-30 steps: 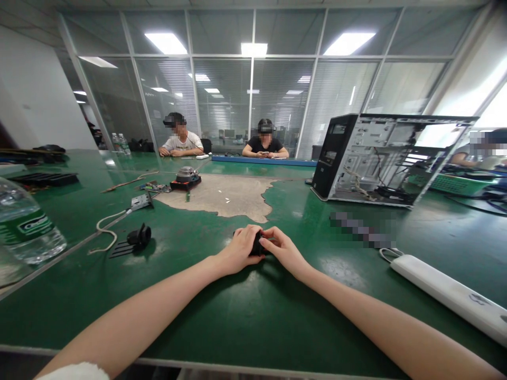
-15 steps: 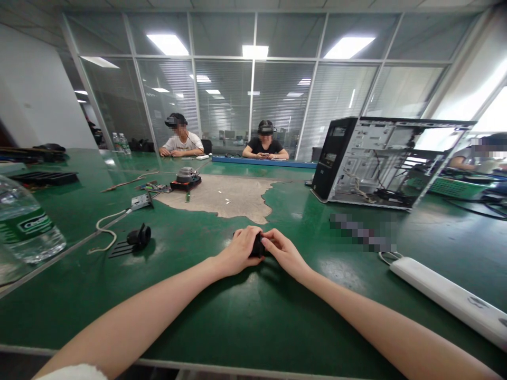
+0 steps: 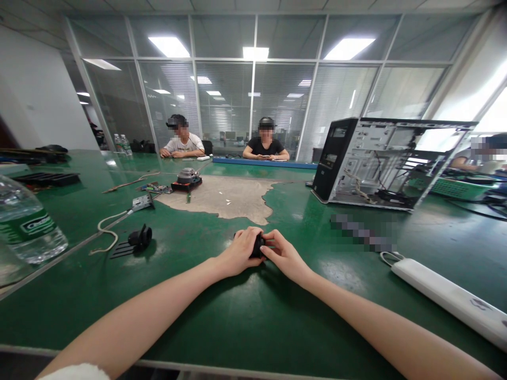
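A small black part [image 3: 256, 247], mostly covered by my fingers, sits just above the green table in front of me; its kind cannot be made out. My left hand [image 3: 240, 252] is wrapped over it from the left, fingers closed. From the right, my right hand [image 3: 282, 253] pinches its side between thumb and fingertips. To the left on the table lies another black plastic part [image 3: 139, 238] with a round end and several thin prongs. Beyond it is a small metal piece [image 3: 142, 202] with a pale cable [image 3: 103, 228].
An opened computer case [image 3: 368, 163] stands at the right, with a white power strip [image 3: 447, 295] nearer me. A water bottle [image 3: 29, 227] is at the left edge. A grey-and-black cooler-like part [image 3: 187, 179] rests by a bare patch [image 3: 237, 192]. Two people sit across the table.
My right thumb and fingers have shifted slightly on the side of the black part. My left hand keeps its hold, nearly still.
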The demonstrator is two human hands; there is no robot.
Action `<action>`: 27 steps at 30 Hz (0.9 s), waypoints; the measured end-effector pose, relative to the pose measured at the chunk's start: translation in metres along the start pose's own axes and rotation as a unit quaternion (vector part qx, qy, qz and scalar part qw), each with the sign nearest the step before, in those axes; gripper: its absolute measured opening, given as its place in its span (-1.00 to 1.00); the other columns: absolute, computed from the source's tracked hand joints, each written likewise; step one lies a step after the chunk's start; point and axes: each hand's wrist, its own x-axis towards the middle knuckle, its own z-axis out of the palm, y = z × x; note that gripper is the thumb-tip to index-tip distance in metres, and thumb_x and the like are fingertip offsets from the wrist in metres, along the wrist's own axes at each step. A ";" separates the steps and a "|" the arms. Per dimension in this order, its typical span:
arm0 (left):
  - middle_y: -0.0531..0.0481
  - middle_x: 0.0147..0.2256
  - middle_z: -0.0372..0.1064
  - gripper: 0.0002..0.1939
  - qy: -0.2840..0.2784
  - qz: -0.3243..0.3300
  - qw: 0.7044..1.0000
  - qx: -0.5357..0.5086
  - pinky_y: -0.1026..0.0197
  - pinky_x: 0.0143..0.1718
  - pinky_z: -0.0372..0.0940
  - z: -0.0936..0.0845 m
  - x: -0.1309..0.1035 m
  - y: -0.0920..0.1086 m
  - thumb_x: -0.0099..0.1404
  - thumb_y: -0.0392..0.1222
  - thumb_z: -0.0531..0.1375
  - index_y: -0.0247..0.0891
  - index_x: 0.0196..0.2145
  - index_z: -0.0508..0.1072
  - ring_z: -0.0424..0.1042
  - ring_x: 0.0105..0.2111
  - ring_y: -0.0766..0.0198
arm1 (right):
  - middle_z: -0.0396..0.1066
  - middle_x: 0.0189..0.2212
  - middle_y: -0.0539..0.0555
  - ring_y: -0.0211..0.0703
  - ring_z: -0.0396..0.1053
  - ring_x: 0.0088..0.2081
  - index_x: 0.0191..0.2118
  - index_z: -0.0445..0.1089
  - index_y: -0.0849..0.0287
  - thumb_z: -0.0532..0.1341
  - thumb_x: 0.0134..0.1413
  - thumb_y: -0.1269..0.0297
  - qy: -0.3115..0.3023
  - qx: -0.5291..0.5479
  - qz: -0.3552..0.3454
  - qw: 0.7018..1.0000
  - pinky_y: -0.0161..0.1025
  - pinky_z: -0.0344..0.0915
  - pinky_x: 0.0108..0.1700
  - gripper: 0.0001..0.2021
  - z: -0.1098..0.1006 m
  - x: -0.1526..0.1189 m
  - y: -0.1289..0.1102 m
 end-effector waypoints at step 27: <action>-0.11 -0.13 0.15 -0.46 0.000 0.001 1.000 -0.019 0.01 -0.08 0.06 -0.001 0.000 0.001 0.04 -0.19 0.20 -0.21 -0.06 0.03 0.17 -0.09 0.10 | 0.33 -0.30 0.03 -0.20 0.31 -0.25 -0.28 0.22 0.15 0.18 -0.07 0.21 -0.005 0.007 0.020 1.000 -0.24 0.29 -0.24 -0.79 -0.003 0.003 0.002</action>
